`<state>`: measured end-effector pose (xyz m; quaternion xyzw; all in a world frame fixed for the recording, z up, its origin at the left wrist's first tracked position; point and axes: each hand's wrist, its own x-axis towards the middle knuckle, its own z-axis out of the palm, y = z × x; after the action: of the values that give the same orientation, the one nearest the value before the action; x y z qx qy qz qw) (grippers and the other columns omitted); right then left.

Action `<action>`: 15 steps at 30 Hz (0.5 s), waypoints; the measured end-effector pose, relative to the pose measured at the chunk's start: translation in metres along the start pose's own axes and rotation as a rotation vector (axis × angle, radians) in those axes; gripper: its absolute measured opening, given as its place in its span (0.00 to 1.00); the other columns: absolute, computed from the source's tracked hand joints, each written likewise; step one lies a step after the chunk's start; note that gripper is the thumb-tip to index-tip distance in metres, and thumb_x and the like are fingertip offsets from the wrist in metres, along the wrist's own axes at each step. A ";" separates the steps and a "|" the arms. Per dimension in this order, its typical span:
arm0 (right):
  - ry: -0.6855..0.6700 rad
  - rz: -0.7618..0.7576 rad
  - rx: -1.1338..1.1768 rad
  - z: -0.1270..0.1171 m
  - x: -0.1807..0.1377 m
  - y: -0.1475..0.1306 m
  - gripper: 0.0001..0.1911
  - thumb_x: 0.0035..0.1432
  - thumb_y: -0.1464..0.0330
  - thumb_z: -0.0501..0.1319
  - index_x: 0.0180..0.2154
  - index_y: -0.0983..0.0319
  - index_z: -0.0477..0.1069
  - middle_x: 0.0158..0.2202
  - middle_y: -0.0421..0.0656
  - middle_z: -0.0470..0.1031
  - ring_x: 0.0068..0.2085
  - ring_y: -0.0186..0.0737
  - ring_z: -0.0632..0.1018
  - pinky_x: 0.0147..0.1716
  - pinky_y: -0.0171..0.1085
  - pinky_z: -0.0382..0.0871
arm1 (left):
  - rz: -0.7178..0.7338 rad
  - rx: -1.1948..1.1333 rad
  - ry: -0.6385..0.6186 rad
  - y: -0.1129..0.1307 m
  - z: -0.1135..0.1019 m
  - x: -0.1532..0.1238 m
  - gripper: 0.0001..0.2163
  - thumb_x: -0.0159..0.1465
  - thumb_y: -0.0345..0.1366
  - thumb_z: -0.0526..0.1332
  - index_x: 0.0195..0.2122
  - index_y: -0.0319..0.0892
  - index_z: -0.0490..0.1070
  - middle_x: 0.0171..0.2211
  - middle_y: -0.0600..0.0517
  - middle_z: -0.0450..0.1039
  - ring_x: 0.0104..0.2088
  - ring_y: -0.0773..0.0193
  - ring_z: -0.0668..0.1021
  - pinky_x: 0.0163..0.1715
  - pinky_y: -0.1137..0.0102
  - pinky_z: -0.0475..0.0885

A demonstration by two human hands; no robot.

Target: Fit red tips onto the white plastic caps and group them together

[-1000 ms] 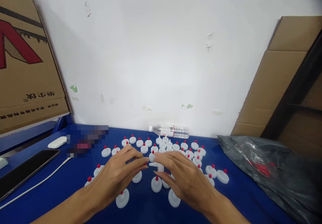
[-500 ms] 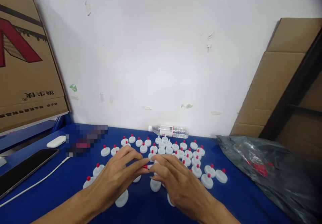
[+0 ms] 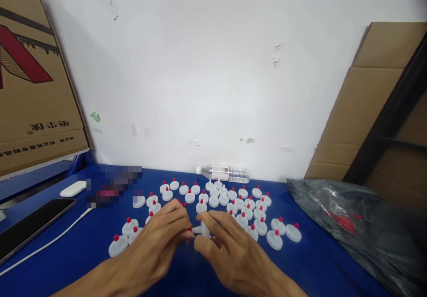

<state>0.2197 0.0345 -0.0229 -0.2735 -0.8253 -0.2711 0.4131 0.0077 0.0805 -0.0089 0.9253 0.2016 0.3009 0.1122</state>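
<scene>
My left hand (image 3: 163,232) is closed in a pinch at a small red tip cap (image 3: 190,229), mostly hidden by the fingers. Facing it, my right hand (image 3: 230,241) grips a white plastic nozzle lid (image 3: 204,230) tilted on its side, its narrow spout pointing left into the red cap. Whether the cap is seated on the spout I cannot tell. Around and beyond both hands stand many similar white lids with red tips, such as one lid (image 3: 118,246) at the left and another (image 3: 274,240) at the right. Several bare-spouted lids (image 3: 214,192) cluster behind my hands.
A clear water bottle (image 3: 230,173) lies against the wall on the blue table (image 3: 267,272). At left are a phone (image 3: 40,225), a white cable (image 3: 50,239) and a white case (image 3: 73,189). A grey plastic bag (image 3: 360,234) with red pieces (image 3: 345,223) covers the right side.
The nozzle lid has turned so its side shows between my hands. My left hand has shifted slightly lower, uncovering lids behind it. Both hands remain close together, fingers closed.
</scene>
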 end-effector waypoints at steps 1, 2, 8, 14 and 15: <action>0.003 -0.007 -0.005 0.000 0.000 -0.001 0.17 0.60 0.84 0.56 0.47 0.63 0.70 0.42 0.52 0.79 0.44 0.45 0.80 0.40 0.40 0.79 | 0.002 -0.005 0.004 0.000 0.001 0.000 0.13 0.73 0.25 0.46 0.35 0.43 0.65 0.32 0.51 0.67 0.35 0.61 0.67 0.35 0.65 0.65; 0.000 -0.013 -0.010 0.000 0.001 -0.001 0.17 0.59 0.84 0.56 0.47 0.63 0.71 0.41 0.52 0.79 0.43 0.45 0.80 0.40 0.40 0.79 | 0.003 -0.009 0.008 -0.001 0.002 -0.001 0.13 0.73 0.25 0.46 0.35 0.43 0.65 0.32 0.51 0.67 0.35 0.61 0.67 0.35 0.65 0.66; -0.009 -0.044 -0.079 -0.002 0.003 -0.004 0.17 0.57 0.85 0.53 0.41 0.62 0.70 0.39 0.51 0.79 0.42 0.43 0.80 0.41 0.40 0.78 | -0.021 -0.032 0.024 0.000 0.005 -0.002 0.12 0.73 0.26 0.46 0.34 0.43 0.63 0.31 0.52 0.67 0.34 0.61 0.68 0.35 0.66 0.67; -0.011 -0.054 -0.081 -0.001 0.002 -0.007 0.14 0.57 0.85 0.55 0.39 0.63 0.69 0.39 0.53 0.78 0.43 0.47 0.80 0.42 0.41 0.77 | -0.070 -0.062 0.030 0.003 0.006 -0.002 0.13 0.75 0.30 0.45 0.33 0.45 0.60 0.29 0.53 0.66 0.32 0.62 0.68 0.36 0.65 0.68; -0.013 -0.058 -0.089 -0.002 0.002 -0.007 0.14 0.57 0.85 0.55 0.38 0.63 0.69 0.38 0.53 0.78 0.43 0.47 0.80 0.42 0.41 0.77 | -0.079 -0.064 0.031 0.003 0.007 -0.002 0.13 0.75 0.30 0.45 0.32 0.45 0.60 0.29 0.53 0.66 0.31 0.62 0.68 0.37 0.65 0.68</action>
<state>0.2146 0.0289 -0.0218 -0.2694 -0.8226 -0.3174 0.3873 0.0112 0.0767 -0.0147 0.9078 0.2298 0.3169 0.1505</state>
